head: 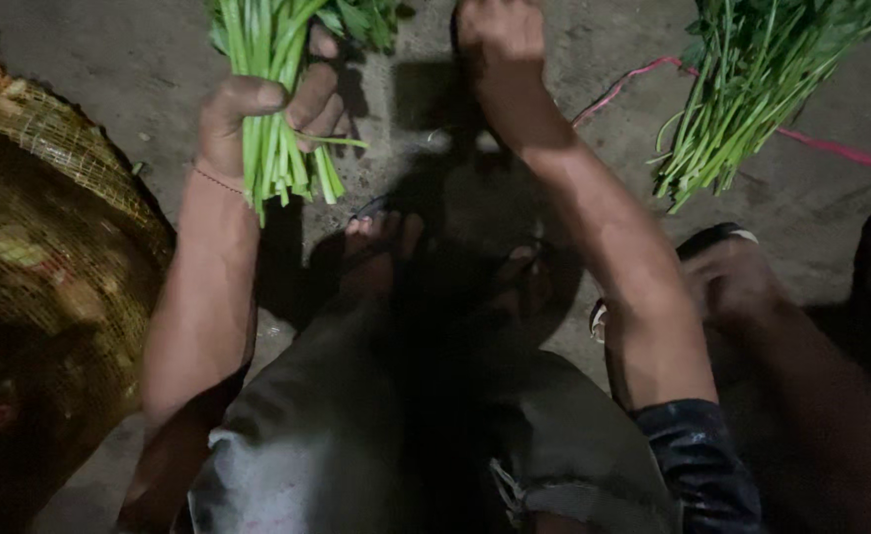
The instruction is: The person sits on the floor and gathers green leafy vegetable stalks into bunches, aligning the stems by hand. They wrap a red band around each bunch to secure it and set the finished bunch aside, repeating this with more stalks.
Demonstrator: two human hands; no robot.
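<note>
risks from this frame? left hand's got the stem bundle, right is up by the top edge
1. The left hand grips the green stem bundle only partway up; a few cut ends splay sideways below the fist, so loose stems could slip out.
2. The red cord trails on the ground near the second pile of greens; it might snag them.
3. Dim light hides the right hand's grip.

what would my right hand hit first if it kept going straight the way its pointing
The right hand points up the picture, away from the body, over bare concrete ground. It reaches the picture's top edge, so nothing shows ahead. The leafy tops of the held bunch lie just left of that line.
</note>
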